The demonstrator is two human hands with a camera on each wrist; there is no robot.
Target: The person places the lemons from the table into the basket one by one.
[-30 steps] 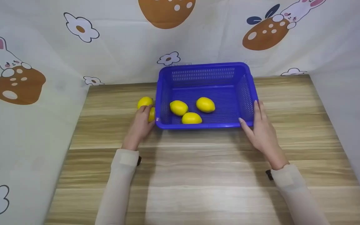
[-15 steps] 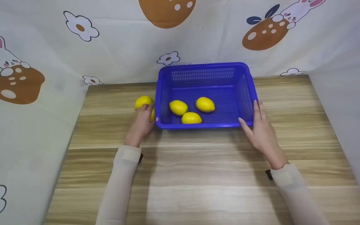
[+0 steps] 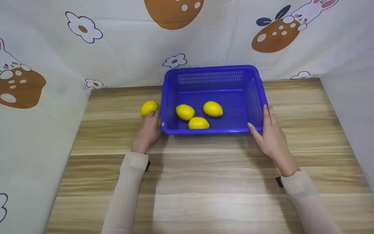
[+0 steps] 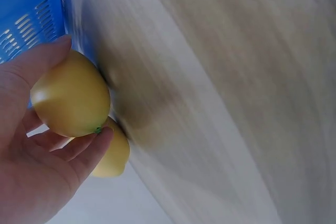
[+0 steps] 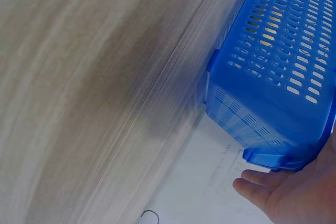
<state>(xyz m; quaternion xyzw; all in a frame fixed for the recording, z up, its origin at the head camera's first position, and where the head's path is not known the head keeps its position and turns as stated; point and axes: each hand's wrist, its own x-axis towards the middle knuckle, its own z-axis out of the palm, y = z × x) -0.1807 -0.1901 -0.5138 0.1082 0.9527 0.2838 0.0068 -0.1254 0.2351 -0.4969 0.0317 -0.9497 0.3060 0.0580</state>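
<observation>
In the head view my left hand (image 3: 148, 131) is low beside the left wall of a blue plastic basket (image 3: 211, 131). It holds a lemon (image 4: 71, 95), thumb on one side and fingers curled round the other, as the left wrist view shows. Another lemon (image 3: 149, 107) lies just beyond the fingers on the table. At the basket's front right corner, my right hand (image 3: 275, 138) rests with straight fingers along the outside and the thumb over the front rim. Three lemons sit inside the basket: one at the left (image 3: 185, 112), one at the front (image 3: 199, 123), one further back (image 3: 213, 109).
The wood-grain table (image 3: 206, 182) carries the basket near its far edge. A pale cloth (image 3: 219, 35) printed with rabbits and flowers hangs behind and at both sides. Slotted basket walls (image 5: 278, 51) show up close in the right wrist view.
My left hand has shifted slightly right, closer to the basket, and now covers most of the nearer lemon. The right hand and the basket stay nearly still.
</observation>
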